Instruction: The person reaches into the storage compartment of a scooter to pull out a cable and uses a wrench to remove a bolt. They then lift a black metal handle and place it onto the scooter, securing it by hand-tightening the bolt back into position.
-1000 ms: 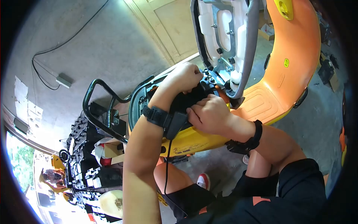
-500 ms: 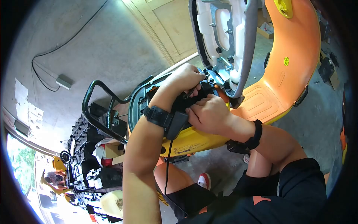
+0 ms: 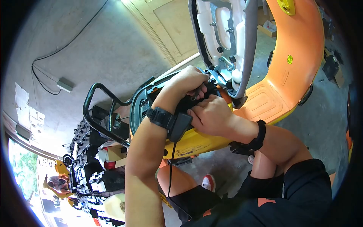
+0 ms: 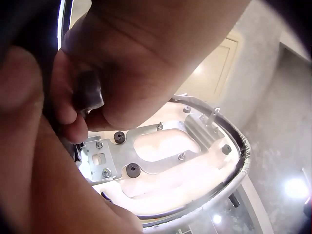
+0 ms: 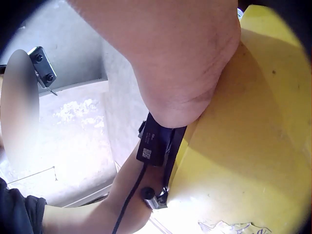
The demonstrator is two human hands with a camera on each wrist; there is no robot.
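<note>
My left hand (image 3: 189,81) is over the seat compartment of a yellow scooter (image 3: 189,142), close to the hinge of the raised seat (image 3: 227,34). In the left wrist view its fingers curl round a dark cylindrical tool (image 4: 88,91) with a shiny metal rim; the rest of that tool is hidden in the palm. My right hand (image 3: 215,115) rests on the near side of the compartment with fingers bent inward, and I cannot tell whether it holds anything. Bolts and black rubber stops (image 4: 133,170) show on the seat's white underside.
A black grab rail (image 3: 107,125) curves out at the scooter's rear. The orange footboard (image 3: 264,102) and front shield lie to the right. Black battery-like boxes (image 3: 87,147) line the left, beside a carton (image 3: 115,155). A cable (image 3: 170,178) hangs from my left wrist.
The fingers of my left hand have turned and loosened from a tighter fist, and the dark tool now shows beneath them. My right hand stays in place.
</note>
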